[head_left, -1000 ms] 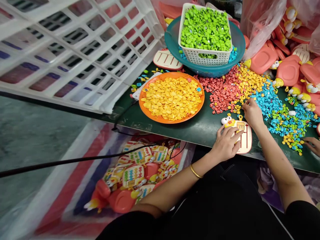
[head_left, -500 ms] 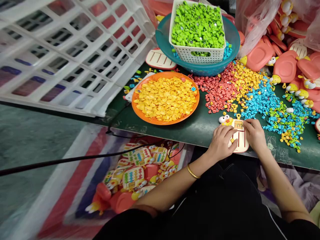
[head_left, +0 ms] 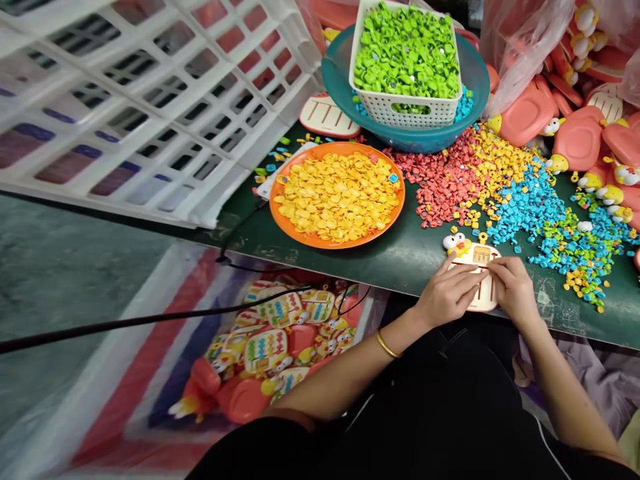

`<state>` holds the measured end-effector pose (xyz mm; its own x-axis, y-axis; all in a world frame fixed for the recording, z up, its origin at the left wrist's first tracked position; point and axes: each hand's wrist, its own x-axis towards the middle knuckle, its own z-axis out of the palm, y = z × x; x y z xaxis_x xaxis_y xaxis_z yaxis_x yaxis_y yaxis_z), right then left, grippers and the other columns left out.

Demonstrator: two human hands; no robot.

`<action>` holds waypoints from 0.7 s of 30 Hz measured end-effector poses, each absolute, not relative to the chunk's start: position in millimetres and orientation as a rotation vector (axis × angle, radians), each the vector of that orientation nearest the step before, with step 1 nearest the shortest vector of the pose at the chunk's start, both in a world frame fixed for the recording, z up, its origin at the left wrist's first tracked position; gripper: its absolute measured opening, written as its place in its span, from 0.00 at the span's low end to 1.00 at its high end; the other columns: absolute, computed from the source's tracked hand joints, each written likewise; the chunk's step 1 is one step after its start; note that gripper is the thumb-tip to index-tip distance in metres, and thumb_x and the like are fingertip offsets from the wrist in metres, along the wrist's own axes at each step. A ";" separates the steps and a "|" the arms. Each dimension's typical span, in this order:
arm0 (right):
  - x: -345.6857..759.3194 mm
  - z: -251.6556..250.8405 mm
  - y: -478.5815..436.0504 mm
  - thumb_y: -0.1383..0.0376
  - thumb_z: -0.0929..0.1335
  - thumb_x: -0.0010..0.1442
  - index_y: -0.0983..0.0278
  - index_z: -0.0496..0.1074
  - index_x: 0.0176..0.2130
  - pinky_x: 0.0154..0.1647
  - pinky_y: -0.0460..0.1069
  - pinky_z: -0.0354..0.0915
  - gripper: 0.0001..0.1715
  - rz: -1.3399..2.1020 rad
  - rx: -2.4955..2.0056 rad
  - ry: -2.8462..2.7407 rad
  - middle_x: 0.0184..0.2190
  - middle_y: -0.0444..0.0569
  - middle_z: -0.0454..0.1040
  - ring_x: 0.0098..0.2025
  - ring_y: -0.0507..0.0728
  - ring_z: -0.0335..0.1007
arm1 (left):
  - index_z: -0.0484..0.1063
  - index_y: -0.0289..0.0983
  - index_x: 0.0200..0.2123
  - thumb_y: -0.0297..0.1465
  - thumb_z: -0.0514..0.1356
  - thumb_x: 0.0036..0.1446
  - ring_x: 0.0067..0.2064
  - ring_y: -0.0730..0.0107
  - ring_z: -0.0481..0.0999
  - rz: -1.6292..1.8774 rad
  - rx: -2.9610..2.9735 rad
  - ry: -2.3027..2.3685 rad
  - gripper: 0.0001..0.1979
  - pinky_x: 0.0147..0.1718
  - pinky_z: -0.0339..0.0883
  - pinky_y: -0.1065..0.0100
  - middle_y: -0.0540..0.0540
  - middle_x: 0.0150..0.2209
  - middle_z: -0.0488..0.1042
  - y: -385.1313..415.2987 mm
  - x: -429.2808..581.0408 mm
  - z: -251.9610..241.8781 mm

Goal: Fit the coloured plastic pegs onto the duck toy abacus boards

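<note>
Duck-faced board lies partly beneath left hand and right hand — their grip, I can't tell.

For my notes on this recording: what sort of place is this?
Probably a small toy workshop: heaps of small coloured pieces cover part of the green table, a white basket brims with green ones, and many similar bird-faced toys lie piled on striped sheeting below.

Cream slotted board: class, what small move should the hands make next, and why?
Perhaps guide the right hand to an uncovered red slot, with the left hand steadying the cream slotted board: both hands' fingers meet over it, and slots show just below. Whether they pinch a piece is hidden.
</note>
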<state>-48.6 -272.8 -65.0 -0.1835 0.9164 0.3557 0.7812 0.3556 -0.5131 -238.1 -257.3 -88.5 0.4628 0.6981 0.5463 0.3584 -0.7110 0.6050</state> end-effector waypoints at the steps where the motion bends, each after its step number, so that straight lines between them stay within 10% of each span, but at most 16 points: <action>1: -52.7 -64.0 -274.3 0.69 0.62 0.67 0.57 0.77 0.45 0.47 0.55 0.71 0.16 0.330 -1.445 -1.993 0.41 0.52 0.76 0.45 0.60 0.71 | 0.66 0.40 0.60 0.29 0.56 0.65 0.55 0.65 0.76 1.149 2.304 0.878 0.20 0.67 0.53 0.48 0.44 0.51 0.78 -257.9 -238.4 -89.7; 21: -36.0 -41.1 -183.7 0.65 0.63 0.66 0.63 0.77 0.41 0.47 0.57 0.63 0.13 0.317 -1.502 -2.110 0.36 0.53 0.76 0.40 0.61 0.66 | 0.71 0.34 0.44 0.37 0.62 0.57 0.50 0.54 0.70 1.083 2.261 1.165 0.15 0.55 0.66 0.51 0.39 0.43 0.72 -256.2 -236.4 -82.6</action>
<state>-36.0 -183.7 -41.1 -0.2452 0.9281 0.2803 0.8049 0.3560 -0.4747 -236.4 -256.2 -82.6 0.3611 0.8094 0.4632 0.5209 -0.5871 0.6197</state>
